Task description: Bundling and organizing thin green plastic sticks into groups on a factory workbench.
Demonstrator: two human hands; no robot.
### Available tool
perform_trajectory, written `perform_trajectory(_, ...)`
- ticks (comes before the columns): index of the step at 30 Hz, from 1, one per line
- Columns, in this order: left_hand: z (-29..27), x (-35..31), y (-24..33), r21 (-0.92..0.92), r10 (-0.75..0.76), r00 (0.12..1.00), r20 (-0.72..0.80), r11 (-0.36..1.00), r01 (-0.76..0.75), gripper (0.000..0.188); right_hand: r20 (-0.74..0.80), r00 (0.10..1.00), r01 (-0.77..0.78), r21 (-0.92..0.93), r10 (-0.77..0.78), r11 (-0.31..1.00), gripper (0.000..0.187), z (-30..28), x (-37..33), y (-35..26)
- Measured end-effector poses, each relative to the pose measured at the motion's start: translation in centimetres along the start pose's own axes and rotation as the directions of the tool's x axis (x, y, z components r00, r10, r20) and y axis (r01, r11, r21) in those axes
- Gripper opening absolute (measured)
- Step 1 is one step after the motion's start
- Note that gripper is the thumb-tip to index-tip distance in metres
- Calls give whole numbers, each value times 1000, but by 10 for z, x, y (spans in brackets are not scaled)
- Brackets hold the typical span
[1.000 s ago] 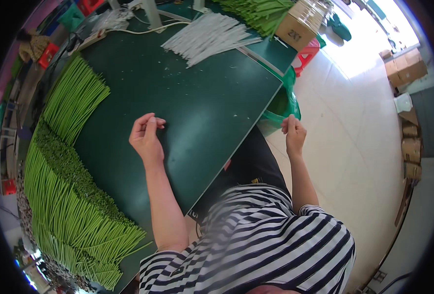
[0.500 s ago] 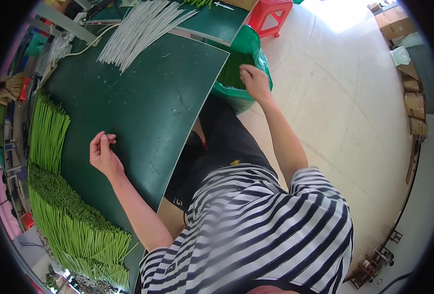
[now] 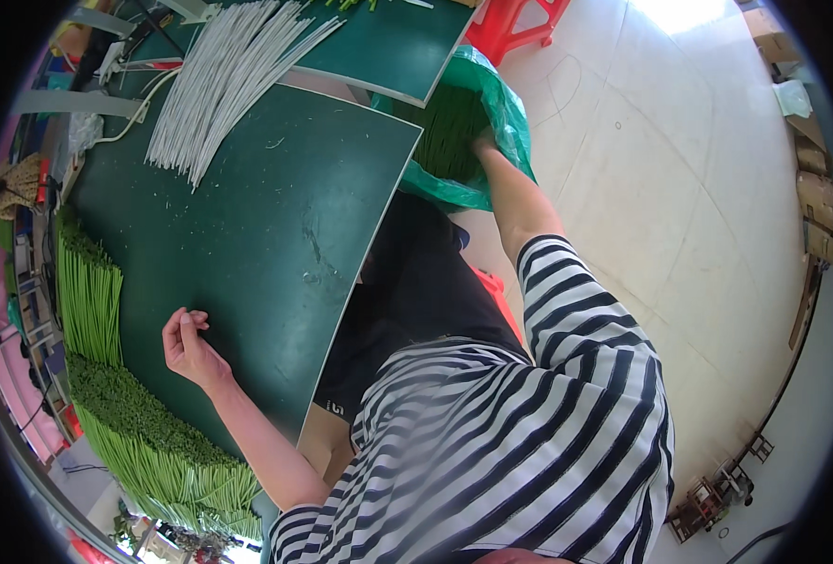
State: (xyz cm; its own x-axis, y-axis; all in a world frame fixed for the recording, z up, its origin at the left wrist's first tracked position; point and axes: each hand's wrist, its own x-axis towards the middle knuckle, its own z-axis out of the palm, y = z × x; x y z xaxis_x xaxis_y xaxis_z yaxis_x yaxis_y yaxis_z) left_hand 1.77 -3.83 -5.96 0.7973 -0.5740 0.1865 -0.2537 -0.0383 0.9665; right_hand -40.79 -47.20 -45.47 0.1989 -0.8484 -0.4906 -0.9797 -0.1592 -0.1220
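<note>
On my head-camera feed, the right hand is down inside the mouth of a green plastic bag, its fingers hidden, so I cannot tell whether they are apart or clamped on anything. The thin dark green stems fill the bag just beside that hand. Half a second ago I had the hand in plain sight over the bag's mouth, fingers curled in; now it sits lower, and the forearm slants over the near rim.

The left hand shows against the green tabletop, in much the same pose as before: fingers loosely curled, thumb up beside them, nothing visible in it. I cannot tell whether the thumb and fingertips meet.

Further out, bright green stems lie in layered rows along the tabletop's left side, with a darker clustered band across them. A fanned pile of pale thin sticks lies at the far end; it now appears nearer the left of my view, as the camera has shifted. Beyond the bag stands a red plastic stool, and cardboard boxes line the wall at far right.
</note>
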Motion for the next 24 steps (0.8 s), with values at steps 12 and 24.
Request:
perform_trajectory(12, 11, 2, 7, 24, -29, 999, -21, 999, 30, 12, 45, 996, -83, 88, 79, 993, 38, 36, 13, 36)
perform_trajectory(24, 13, 4, 3, 34, -32, 998, -49, 999, 34, 11, 42, 982, -189, 187, 184, 964, 39, 46, 37, 37)
